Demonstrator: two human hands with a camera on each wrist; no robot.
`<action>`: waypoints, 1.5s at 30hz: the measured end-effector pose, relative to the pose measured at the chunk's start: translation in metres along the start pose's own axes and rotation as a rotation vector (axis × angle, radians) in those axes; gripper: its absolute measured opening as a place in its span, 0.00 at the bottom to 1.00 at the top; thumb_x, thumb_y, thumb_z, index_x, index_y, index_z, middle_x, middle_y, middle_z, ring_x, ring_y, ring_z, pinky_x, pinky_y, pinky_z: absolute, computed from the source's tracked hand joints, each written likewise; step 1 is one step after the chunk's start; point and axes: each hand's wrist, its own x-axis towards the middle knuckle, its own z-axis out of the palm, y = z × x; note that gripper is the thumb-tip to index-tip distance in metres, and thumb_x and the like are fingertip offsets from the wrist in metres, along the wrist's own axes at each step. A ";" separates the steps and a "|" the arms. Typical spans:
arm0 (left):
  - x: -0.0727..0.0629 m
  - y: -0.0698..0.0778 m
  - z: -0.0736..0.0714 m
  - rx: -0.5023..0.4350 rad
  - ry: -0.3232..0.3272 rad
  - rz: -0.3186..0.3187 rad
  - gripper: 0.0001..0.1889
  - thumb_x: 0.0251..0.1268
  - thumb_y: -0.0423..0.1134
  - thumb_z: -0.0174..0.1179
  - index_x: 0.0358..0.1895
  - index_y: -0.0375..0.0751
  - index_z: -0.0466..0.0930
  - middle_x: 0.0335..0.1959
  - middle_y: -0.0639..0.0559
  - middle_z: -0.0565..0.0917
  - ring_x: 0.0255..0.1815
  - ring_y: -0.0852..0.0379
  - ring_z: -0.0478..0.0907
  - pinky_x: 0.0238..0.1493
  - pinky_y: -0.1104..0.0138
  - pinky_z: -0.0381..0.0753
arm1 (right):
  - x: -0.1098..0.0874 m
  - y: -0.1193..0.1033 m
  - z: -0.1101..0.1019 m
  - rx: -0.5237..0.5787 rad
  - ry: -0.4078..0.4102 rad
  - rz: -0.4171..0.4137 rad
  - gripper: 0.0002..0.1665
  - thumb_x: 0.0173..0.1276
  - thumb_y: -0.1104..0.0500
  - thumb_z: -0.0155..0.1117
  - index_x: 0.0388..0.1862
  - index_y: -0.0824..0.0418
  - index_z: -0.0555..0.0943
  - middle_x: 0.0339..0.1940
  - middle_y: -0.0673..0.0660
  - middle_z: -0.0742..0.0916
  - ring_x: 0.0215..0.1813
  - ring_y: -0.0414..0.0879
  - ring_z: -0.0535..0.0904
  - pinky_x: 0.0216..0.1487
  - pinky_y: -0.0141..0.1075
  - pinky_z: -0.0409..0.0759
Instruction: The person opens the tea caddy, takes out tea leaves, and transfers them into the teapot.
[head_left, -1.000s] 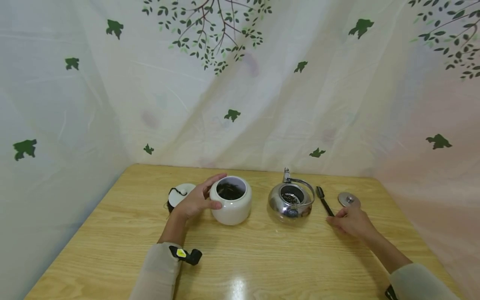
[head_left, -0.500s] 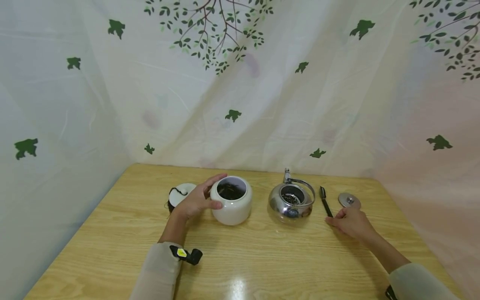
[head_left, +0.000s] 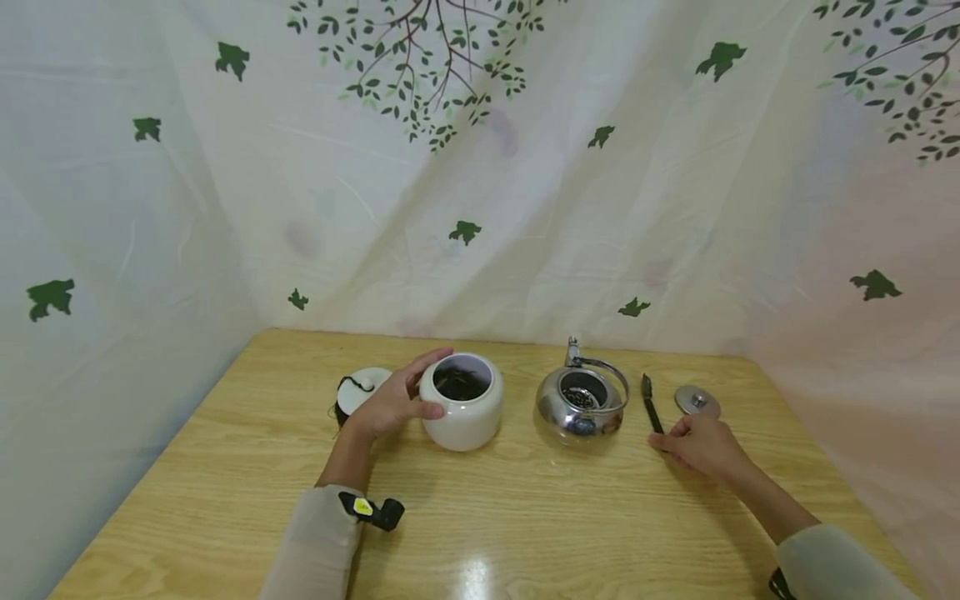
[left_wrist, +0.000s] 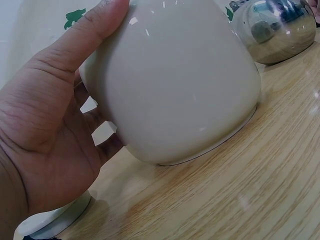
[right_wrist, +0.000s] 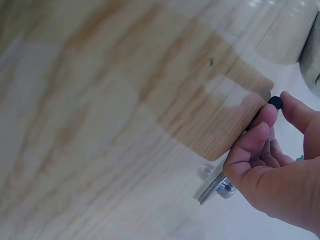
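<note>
My left hand (head_left: 390, 404) holds a white ceramic jar (head_left: 468, 423) from its left side. The thumb presses the front of the jar and the fingers reach round behind. Dark, leafy contents show through the jar's uncovered mouth. On the right, my right hand (head_left: 708, 450) pinches the near end of a slim black scoop (head_left: 654, 412) between thumb and forefinger, its narrow head pointing away from me. Just a round black handle end (right_wrist: 275, 102) shows at the fingertips in the right wrist view. A shiny steel kettle (head_left: 573, 414) stands uncovered between the two hands.
The jar's white lid (head_left: 367, 385), with a dark cord, lies left of the jar, partly behind my left hand. A round metal lid (head_left: 693, 399) with a knob lies just beyond my right hand. The wooden table (head_left: 525, 508) ends at a leaf-patterned cloth (head_left: 375, 250).
The scoop's head has swung slightly to the right, while my right fingertips have shifted a little to the left. My left hand and the jar have stayed in place.
</note>
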 end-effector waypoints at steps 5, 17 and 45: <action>0.000 -0.001 0.001 0.000 0.003 -0.013 0.53 0.51 0.49 0.80 0.81 0.55 0.60 0.79 0.59 0.64 0.80 0.49 0.56 0.77 0.41 0.49 | -0.001 0.000 -0.001 0.015 -0.005 0.007 0.25 0.66 0.39 0.72 0.29 0.60 0.81 0.18 0.51 0.81 0.22 0.44 0.71 0.23 0.36 0.67; 0.001 0.000 0.003 0.005 -0.005 -0.020 0.51 0.51 0.49 0.80 0.80 0.59 0.61 0.78 0.59 0.64 0.79 0.49 0.58 0.76 0.40 0.50 | -0.003 0.002 -0.005 0.046 -0.027 0.009 0.25 0.69 0.40 0.70 0.27 0.60 0.81 0.19 0.52 0.82 0.23 0.44 0.71 0.23 0.35 0.66; 0.012 0.047 0.006 0.280 0.052 0.120 0.52 0.54 0.53 0.78 0.81 0.63 0.57 0.79 0.55 0.63 0.79 0.47 0.58 0.75 0.42 0.60 | 0.000 0.005 -0.044 -0.137 0.198 -0.144 0.36 0.72 0.34 0.63 0.43 0.69 0.83 0.39 0.66 0.89 0.33 0.51 0.83 0.28 0.41 0.79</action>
